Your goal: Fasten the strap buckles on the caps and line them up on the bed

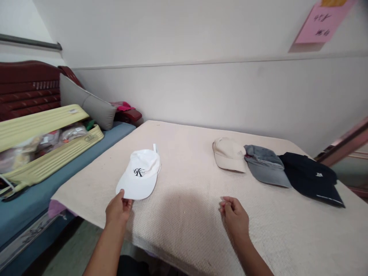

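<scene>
My left hand (118, 209) pinches the brim of a white baseball cap (142, 170), thumb on top and fingers beneath. Black letters mark the cap's front, and its strap end sticks up at the back. Over the cloth-covered table (184, 226), my right hand (235, 216) has its fingers curled together with nothing visible in them. Beyond it lie a beige cap (229, 153), a grey cap (266, 165) and a dark navy cap (312, 176), side by side in a row running to the right.
On the left, a blue bed or bench (17, 214) carries an open yellow case (54, 153) filled with bagged items and a grey pillow (89, 101). A white wall (184, 88) stands behind the table. A pink note (320, 25) hangs at upper right.
</scene>
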{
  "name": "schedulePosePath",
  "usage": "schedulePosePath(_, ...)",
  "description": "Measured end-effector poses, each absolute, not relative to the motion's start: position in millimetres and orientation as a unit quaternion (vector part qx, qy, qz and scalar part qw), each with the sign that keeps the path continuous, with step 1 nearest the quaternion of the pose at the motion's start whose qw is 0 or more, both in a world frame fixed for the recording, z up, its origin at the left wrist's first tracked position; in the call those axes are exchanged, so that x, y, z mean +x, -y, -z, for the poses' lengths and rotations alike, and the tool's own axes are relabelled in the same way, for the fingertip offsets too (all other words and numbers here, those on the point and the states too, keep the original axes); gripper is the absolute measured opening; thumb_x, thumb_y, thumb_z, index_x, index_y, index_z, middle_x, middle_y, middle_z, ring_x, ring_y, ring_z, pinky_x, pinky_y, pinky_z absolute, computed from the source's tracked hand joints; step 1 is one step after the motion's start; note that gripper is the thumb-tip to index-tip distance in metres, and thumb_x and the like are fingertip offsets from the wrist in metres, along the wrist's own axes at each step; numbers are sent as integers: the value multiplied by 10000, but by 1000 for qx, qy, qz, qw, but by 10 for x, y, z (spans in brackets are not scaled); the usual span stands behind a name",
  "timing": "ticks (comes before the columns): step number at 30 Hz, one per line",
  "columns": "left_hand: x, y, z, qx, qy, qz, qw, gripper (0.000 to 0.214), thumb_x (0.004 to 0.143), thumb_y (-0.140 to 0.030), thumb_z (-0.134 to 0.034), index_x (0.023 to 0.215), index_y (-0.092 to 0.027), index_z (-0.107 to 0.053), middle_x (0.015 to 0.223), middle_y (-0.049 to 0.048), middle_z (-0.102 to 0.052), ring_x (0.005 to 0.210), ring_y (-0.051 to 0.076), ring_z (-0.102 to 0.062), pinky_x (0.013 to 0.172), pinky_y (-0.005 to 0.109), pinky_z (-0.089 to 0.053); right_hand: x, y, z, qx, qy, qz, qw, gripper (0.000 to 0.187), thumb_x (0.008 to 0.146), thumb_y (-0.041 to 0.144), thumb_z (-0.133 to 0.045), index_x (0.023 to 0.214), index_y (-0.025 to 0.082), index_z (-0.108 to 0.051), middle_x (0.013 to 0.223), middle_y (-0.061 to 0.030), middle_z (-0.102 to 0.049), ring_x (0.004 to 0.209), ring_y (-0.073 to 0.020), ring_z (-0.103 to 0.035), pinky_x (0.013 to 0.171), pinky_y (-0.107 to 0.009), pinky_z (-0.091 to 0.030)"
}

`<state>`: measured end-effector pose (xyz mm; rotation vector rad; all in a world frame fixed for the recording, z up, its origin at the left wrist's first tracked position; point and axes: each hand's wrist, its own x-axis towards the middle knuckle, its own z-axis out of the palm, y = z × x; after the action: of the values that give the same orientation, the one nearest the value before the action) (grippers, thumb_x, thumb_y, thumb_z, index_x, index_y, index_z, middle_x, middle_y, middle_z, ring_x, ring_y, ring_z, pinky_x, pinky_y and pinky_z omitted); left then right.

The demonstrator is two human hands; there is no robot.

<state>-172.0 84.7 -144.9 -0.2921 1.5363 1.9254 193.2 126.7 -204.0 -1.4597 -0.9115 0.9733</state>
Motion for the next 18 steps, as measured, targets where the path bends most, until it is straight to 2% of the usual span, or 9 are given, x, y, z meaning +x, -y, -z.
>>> schedulePosePath(6, -1821, -840, 1502, -95, -649, -715, 240, 192, 691, -87, -699, 757, -146, -528, 639, -30, -540, 520, 86, -518, 461, 200, -481, 1926, -1300, 2100, -623, 393, -400, 545, 318, 722, 437, -568, 881, 165, -609, 639, -16, -635, 472, -125, -530, 449, -241, -398)
schedulePosePath(12, -1871, -835, 1545, -44, -694, -678, 238, 256, 582, -199, -795, 673, -130, -565, 541, -39, -508, 427, 75, -427, 342, 184, -343, 1942, -1301, 2127, -628, 405, -397, 533, 315, 721, 433, -557, 886, 170, -607, 595, 4, -611, 456, -126, -523, 463, -248, -399)
schedulePosePath(18, -1926, -822, 1553, -18, -698, -667, 260, 265, 547, -191, -794, 591, -123, -542, 474, -36, -490, 390, 85, -422, 343, 216, -332, 1949, -1307, 2140, -633, 421, -381, 526, 304, 726, 416, -536, 892, 175, -615, 597, -5, -618, 468, -143, -535, 471, -260, -397)
